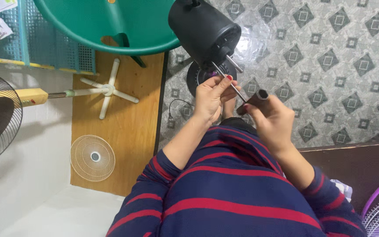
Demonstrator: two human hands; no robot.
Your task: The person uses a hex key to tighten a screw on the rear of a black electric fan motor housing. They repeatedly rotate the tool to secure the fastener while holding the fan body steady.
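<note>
Fingers [224, 85] of the left hand [210, 98] pinch a thin metal rod [235, 88], while the right hand [272, 120] is closed around a short dark tube [256, 97] just beside the rod's lower end. Below them lies a grey floor [330, 66] tiled with diamond patterns, and a wooden board [123, 118] sits to the left. A round beige grille [93, 158] and a white cross-shaped stand [108, 90] rest on that board. Farther off, the rod runs up into a black fan motor [202, 30], touching it, with a green plastic chair [123, 24] behind.
</note>
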